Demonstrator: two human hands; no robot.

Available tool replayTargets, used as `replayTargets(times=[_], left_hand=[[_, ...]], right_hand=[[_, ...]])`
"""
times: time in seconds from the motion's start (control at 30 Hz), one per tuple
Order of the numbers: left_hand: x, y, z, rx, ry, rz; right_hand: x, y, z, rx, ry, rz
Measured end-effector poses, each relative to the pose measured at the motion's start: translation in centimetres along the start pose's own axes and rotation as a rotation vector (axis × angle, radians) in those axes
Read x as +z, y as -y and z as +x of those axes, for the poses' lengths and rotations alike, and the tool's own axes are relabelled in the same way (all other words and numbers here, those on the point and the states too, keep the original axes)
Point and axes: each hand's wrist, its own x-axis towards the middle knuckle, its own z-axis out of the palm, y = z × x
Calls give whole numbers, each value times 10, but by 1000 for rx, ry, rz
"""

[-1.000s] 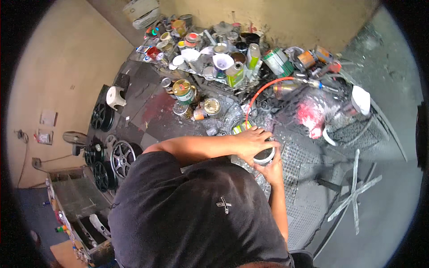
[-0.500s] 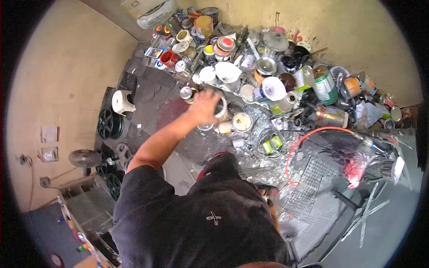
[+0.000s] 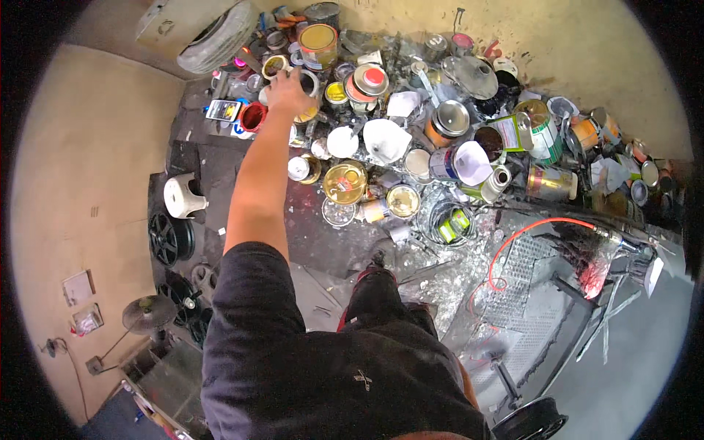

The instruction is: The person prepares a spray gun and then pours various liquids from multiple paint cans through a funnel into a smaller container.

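Note:
My left hand (image 3: 287,95) reaches far forward over the crowded paint cans, its fingers bent round the side of a pale-rimmed tub (image 3: 314,82) with a dark inside. Its fingertips are partly hidden. Just beyond stands a smaller tub (image 3: 273,66) with brown contents. Close by on the left sit an open red pot (image 3: 253,116) and a phone (image 3: 223,111) with a lit screen. To the right of the hand are a small pot of yellow (image 3: 336,93) and a can topped with a red cap (image 3: 374,77). My right hand is out of view.
A gold-lidded tin (image 3: 345,182) and other cans stand on the floor before my feet. White paper-lined cups (image 3: 386,141) line the near edge of the clutter. A white stool (image 3: 185,196) and wheel rims (image 3: 171,239) are left; an orange hose (image 3: 528,229) curves at right.
My left hand has moved forward and left, from above the floor tins to the far cans, with the pale-rimmed tub beside it. The gold-lidded tin now shows fully. The view has shifted slightly.

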Motion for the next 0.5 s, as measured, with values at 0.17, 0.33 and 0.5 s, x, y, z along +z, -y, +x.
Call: replayTargets(times=[0.17, 0.33, 0.5], left_hand=[[0, 8, 20, 15, 42, -25], [-4, -4, 29, 42, 71, 68], [19, 31, 13, 235, -355, -78]], right_hand=[[6, 1, -14, 61, 39, -20], [21, -2, -29, 52, 120, -44], [-32, 6, -34, -402, 358, -364]])
